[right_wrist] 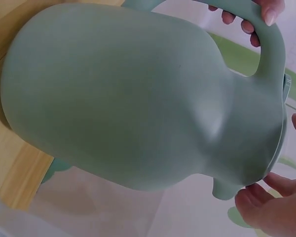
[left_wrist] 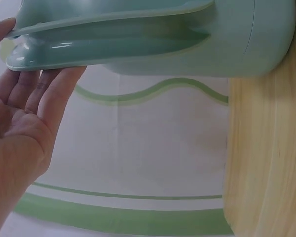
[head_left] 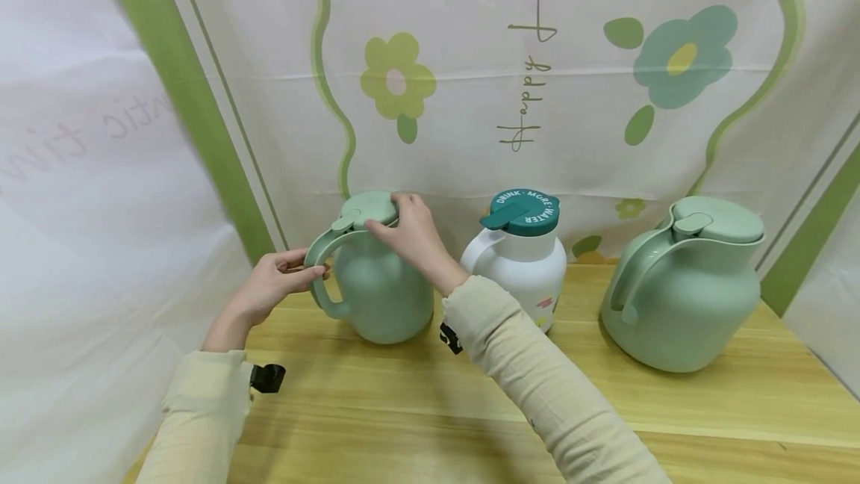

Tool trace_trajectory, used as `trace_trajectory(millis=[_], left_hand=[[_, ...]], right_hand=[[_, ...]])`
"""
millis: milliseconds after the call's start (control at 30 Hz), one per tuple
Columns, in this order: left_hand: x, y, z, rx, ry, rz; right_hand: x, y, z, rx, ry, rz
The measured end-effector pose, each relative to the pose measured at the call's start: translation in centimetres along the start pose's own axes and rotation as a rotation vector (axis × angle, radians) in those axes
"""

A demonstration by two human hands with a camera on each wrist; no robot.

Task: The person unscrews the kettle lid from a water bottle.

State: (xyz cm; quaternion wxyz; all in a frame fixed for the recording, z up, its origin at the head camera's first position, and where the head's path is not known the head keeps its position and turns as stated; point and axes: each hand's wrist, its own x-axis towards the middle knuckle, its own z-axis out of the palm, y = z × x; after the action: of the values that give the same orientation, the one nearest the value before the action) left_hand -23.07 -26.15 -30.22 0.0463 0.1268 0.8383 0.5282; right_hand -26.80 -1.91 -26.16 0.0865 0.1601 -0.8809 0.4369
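Observation:
A pale green thermos jug [head_left: 384, 290] stands upright on the wooden table, its handle toward the left. My left hand [head_left: 272, 282] is at that handle [left_wrist: 113, 42], thumb on one side and fingertips against the other. At the top, my right hand [head_left: 416, 234] grips the rim around the jug's lid [head_left: 369, 208]. Its thumb is by the near edge of the lid, and its fingers [right_wrist: 259, 202] bend over the spout side. The lid sits in the jug's mouth.
Right of this jug stands a white thermos jug [head_left: 520, 271] with a dark green lid, partly behind my right forearm. A second pale green jug [head_left: 685, 297] is farther right on the wooden table [head_left: 376, 424]. A printed cloth [head_left: 463, 155] hangs behind them.

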Motion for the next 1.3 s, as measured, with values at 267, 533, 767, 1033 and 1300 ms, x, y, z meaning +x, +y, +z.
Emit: trace_trajectory(millis=[267, 533, 767, 1033, 1300], left_hand=[[0.0, -0.4, -0.2, -0.053, -0.049, 0.04], [-0.1, -0.4, -0.3, -0.037, -0.069, 0.055], [-0.3, -0.5, -0.3, -0.042, -0.095, 0.059], [-0.3, -0.6, -0.1, -0.039, -0.104, 0.064], [-0.3, -0.6, -0.2, -0.045, -0.101, 0.045]], right_hand=[[-0.1, -0.3, -0.1, -0.041, 0.003, -0.003], [-0.4, -1.1, 0.0, -0.136, -0.008, 0.022], [-0.7, -1.6, 0.3, -0.221, -0.035, 0.034], [-0.7, -2.0, 0.9, -0.347, -0.03, 0.05], [-0.6, -2.0, 0.9, -0.36, -0.038, 0.041]])
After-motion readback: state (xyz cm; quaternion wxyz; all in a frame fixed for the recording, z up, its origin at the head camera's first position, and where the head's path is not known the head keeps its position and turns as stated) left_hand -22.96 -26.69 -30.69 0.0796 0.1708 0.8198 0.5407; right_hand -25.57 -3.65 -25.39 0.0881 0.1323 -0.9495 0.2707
